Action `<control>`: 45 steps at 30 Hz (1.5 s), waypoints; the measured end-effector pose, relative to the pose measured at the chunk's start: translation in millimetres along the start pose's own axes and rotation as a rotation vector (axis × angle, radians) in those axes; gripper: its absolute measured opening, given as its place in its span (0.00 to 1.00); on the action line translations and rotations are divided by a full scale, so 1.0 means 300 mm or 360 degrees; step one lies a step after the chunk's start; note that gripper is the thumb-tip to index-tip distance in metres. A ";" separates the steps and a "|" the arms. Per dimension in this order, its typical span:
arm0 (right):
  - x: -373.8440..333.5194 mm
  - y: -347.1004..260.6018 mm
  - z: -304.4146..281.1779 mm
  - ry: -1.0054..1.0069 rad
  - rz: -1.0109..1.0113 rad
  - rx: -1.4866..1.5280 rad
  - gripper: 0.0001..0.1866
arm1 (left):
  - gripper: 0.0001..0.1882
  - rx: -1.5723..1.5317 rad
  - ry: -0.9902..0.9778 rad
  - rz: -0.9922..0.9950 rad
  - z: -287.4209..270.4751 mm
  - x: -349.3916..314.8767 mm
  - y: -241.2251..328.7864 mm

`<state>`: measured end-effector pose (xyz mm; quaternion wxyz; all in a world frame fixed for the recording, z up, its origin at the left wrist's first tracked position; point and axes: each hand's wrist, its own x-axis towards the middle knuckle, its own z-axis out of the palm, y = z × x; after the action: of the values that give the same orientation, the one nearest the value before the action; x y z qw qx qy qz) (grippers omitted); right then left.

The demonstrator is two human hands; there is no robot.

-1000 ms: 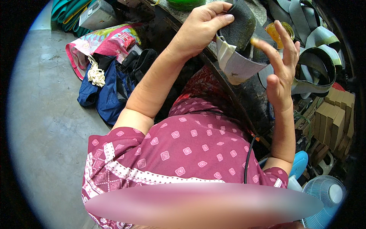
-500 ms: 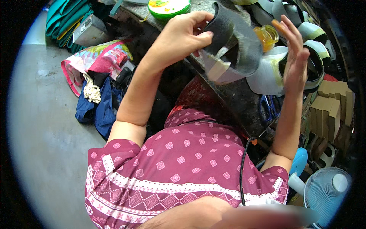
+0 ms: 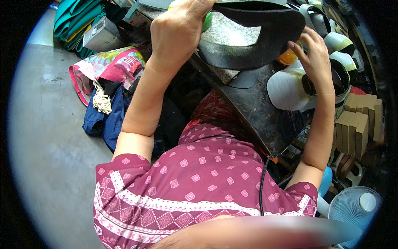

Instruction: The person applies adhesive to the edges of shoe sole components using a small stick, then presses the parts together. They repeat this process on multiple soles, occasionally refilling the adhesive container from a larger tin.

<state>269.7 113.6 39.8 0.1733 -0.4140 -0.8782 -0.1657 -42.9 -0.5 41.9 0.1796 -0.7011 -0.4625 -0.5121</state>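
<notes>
At the top of the head view, my left hand is closed on the left end of a curved black and grey band, which looks like a shoe upper. The band is held up as a loop, with pale tabletop showing through its opening. By its right end is my right hand, fingers bent and apart, the fingertips at or very near the edge. Just behind those fingers, partly hidden, stands a jar of yellow-orange glue-like stuff. Similar grey bands with yellowish edges lie to the right.
A dark worktable runs under my hands, with blue-handled scissors near its edge. Cardboard-coloured blocks and a fan are at the right. Left stand a pink bag, a metal tin and folded green sheets.
The band has been raised and turned, so its opening now shows wide. My left hand moved up with it. My right hand came down and leftward to the band's right end.
</notes>
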 end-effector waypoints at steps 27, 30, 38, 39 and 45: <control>-0.174 -0.193 -0.022 -0.0522 0.0261 0.2171 0.22 | 0.08 -0.1934 -0.0155 -0.1094 0.294 -0.157 0.033; -0.199 -0.179 -0.014 -0.0320 0.0374 0.2020 0.17 | 0.09 -0.1262 -0.0260 -0.0746 0.247 -0.129 0.058; -0.233 -0.124 -0.149 0.0070 0.0408 0.1389 0.16 | 0.13 0.0123 -0.0056 0.0345 0.106 -0.029 -0.009; -0.237 -0.115 -0.162 0.0112 0.0515 0.1455 0.18 | 0.15 0.0116 0.0225 0.0438 0.118 -0.016 -0.038; -0.219 -0.090 -0.184 0.0550 0.0465 0.1592 0.19 | 0.11 -0.0653 0.0241 -0.0800 0.215 -0.085 -0.125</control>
<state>297.0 29.4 55.6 0.5117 -0.3655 -0.7421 0.2321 -39.6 53.4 -15.5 -0.0633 -0.5466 -0.4935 -0.6736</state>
